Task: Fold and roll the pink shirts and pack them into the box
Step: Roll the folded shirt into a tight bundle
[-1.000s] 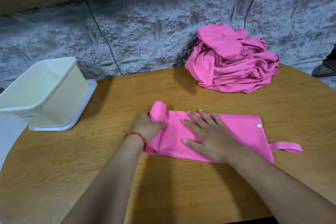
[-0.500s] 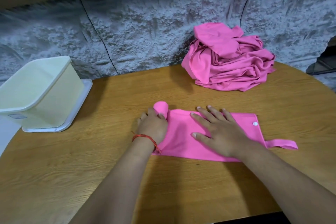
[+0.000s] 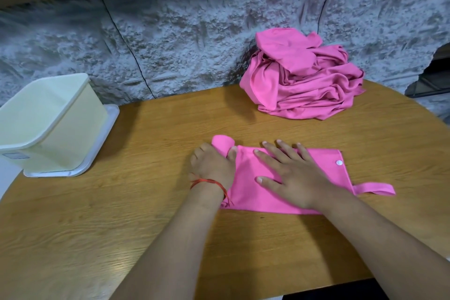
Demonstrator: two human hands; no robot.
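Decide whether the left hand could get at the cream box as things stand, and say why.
Probably yes: only bare table lies between the left hand, now gripping the part-rolled shirt, and the box to its left.

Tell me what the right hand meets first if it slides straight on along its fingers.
Probably the roll that the left hand grips: the right hand lies flat on the shirt, its index finger aimed there. The other fingers point just past it, over bare table.
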